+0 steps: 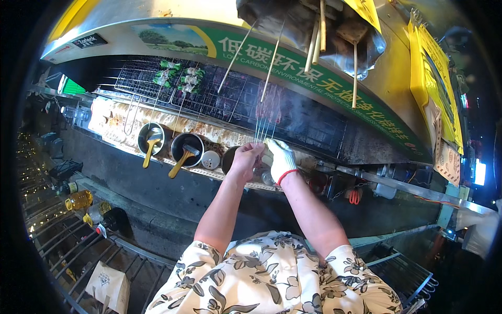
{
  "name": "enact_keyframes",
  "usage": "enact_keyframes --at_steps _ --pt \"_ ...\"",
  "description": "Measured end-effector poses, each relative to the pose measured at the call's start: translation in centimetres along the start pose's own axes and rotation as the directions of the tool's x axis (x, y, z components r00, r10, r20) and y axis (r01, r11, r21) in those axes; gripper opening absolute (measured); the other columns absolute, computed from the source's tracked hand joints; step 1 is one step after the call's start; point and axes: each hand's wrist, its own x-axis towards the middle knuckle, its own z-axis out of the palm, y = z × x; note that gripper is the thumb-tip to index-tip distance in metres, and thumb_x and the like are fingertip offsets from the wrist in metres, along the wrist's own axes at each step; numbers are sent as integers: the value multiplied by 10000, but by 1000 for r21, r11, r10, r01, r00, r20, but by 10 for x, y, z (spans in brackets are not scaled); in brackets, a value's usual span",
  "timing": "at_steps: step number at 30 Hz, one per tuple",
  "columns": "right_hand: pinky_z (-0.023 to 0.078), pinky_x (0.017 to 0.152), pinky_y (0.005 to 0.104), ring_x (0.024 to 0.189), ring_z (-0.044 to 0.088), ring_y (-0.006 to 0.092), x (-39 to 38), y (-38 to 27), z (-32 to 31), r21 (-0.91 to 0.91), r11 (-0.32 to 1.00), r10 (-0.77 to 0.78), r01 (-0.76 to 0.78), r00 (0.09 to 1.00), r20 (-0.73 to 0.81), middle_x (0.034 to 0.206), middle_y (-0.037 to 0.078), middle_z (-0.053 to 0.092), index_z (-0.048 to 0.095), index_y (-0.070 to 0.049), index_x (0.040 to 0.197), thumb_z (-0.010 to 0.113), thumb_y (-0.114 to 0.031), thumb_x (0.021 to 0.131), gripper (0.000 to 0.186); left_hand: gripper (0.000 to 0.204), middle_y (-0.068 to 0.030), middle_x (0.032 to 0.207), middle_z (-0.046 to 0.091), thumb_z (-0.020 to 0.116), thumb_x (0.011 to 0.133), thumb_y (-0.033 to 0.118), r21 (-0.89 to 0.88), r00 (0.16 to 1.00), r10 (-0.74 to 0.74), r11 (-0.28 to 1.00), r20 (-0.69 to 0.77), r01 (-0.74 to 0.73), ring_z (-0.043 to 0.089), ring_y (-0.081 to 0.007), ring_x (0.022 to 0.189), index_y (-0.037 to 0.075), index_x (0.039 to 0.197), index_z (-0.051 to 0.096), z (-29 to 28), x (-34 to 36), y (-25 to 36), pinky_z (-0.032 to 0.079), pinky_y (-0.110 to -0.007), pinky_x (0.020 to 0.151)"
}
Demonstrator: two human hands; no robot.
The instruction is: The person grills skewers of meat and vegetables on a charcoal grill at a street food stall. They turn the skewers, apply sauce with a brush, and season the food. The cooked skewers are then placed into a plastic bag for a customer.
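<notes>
The bare left hand (246, 161) is closed around lower ends of the skewers; the gloved right hand (281, 159) is touching or just beside it, but whether its fingers grip too, I cannot tell. The grill (314, 123) lies ahead of both. On it is the meat (269, 100), straight beyond the hands, and its thin skewers (260, 128) point away from the body, slightly fanned.

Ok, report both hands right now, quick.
Left hand: bare, closed, holding ends of the thin meat skewers.
Right hand: white-gloved, closed, fingertips pinching skewer ends beside it.
</notes>
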Motion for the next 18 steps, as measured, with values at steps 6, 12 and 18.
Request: enact_keyframes --at_steps 6,12,18 --pt "504 866 354 1017 625 180 -20 -2 17 -40 999 -38 32 989 -144 1144 66 694 696 -39 1189 739 -240 934 328 75 32 810 628 700 993 165 -30 1000 23 999 -11 -23 607 -89 719 107 995 652 1 -7 5 467 -240 614" --pt "504 836 347 962 618 158 -14 -3 13 -122 992 -10 -13 984 -179 1086 40 697 710 -41 1162 745 -212 937 284 74 34 809 623 698 994 160 -57 999 24 998 23 -23 584 -86 693 105 1000 648 3 -5 3 457 -251 604" --pt "500 821 347 935 621 161 -24 -12 21 -125 992 -43 22 985 -165 1073 46 701 714 -45 1151 753 -211 924 284 73 32 818 624 695 993 156 -75 999 27 997 24 -25 569 -78 702 104 1006 646 3 -10 7 460 -250 618"
